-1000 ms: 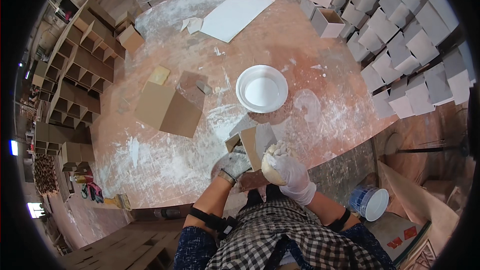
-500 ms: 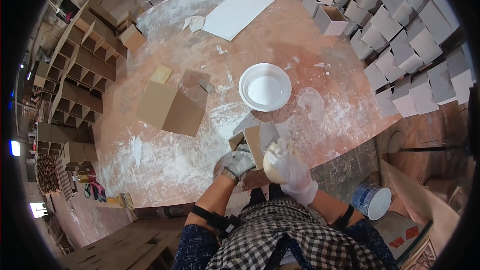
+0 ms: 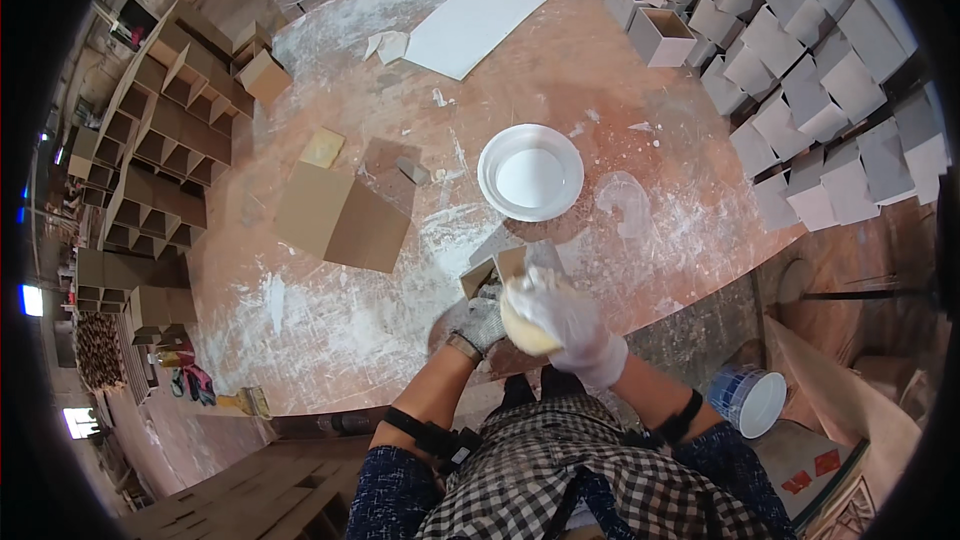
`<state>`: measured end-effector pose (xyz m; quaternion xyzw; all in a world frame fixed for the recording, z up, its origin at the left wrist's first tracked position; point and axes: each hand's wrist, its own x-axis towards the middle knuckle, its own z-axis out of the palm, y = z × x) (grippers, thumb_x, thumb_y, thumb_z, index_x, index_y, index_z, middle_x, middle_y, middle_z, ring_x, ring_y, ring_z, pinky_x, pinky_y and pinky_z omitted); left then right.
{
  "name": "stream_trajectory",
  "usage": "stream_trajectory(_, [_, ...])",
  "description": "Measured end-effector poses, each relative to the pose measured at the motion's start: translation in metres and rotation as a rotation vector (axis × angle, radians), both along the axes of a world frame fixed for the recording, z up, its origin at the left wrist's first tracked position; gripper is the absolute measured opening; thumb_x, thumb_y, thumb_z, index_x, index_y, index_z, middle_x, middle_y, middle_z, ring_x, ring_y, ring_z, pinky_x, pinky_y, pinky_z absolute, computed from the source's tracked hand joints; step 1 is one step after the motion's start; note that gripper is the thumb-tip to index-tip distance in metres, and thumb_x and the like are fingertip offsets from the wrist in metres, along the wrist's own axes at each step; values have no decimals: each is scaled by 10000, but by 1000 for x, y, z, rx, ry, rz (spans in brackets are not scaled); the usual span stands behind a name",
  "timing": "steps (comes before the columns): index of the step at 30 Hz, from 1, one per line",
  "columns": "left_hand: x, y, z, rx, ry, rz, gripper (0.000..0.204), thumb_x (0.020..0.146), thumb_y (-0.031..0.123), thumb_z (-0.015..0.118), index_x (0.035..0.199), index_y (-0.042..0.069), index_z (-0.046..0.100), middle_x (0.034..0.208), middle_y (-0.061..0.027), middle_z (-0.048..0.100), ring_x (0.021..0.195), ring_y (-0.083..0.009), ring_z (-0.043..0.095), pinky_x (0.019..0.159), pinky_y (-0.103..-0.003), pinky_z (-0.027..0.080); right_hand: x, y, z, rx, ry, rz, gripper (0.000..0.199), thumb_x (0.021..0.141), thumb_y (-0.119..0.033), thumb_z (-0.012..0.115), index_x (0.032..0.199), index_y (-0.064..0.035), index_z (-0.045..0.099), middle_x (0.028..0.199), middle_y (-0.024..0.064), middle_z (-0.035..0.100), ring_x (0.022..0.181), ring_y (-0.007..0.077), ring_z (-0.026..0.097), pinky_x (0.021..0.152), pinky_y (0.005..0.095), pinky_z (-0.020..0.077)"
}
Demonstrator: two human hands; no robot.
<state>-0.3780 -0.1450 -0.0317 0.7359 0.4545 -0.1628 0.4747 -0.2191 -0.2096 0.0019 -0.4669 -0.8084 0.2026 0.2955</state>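
Note:
In front of me, at the table's near edge, an open brown cardboard box [image 3: 509, 262] is held by my left hand [image 3: 477, 324] in a grey knit glove, fingers closed at its opening. My right hand [image 3: 572, 322], in a thin white plastic glove, grips a pale yellow sponge [image 3: 526, 332] and lies over the box's right side, hiding much of it. Beyond the box stands a white bowl [image 3: 486, 192] with white liquid inside. To its left lie a larger brown cardboard box [image 3: 340, 217] and a flat yellowish pad [image 3: 322, 148].
A white sheet [image 3: 478, 26] lies on the stained table [image 3: 330, 340]. Stacked grey boxes [image 3: 790, 50] crowd the right side. Brown boxes [image 3: 160, 195] pile up at the left, with a brush [image 3: 243, 401] at the near-left edge. A blue bucket [image 3: 735, 400] stands below, right.
My right hand and the sponge have shifted left and slightly up across the box, covering more of it. The left hand stays nearly in place on the box.

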Motion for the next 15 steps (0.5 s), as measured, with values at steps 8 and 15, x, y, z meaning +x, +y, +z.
stream_trajectory(8, [-10,-6,-55,41,-219,66,401,969,253,335,1334,91,377,1347,-86,417,1232,-202,390,1045,-310,303,-5,10,17,172,270,66,562,610,-39,655,1160,-67,545,1061,100,581,1043,292,534,953,445,360])
stream_trajectory(15, [-14,-5,-92,-223,-448,240,432,956,301,355,1347,117,363,1362,-73,404,1239,-205,378,1049,-300,283,0,36,13,33,-4,66,492,659,-73,646,1144,-73,564,1104,95,573,1111,271,513,983,455,356])
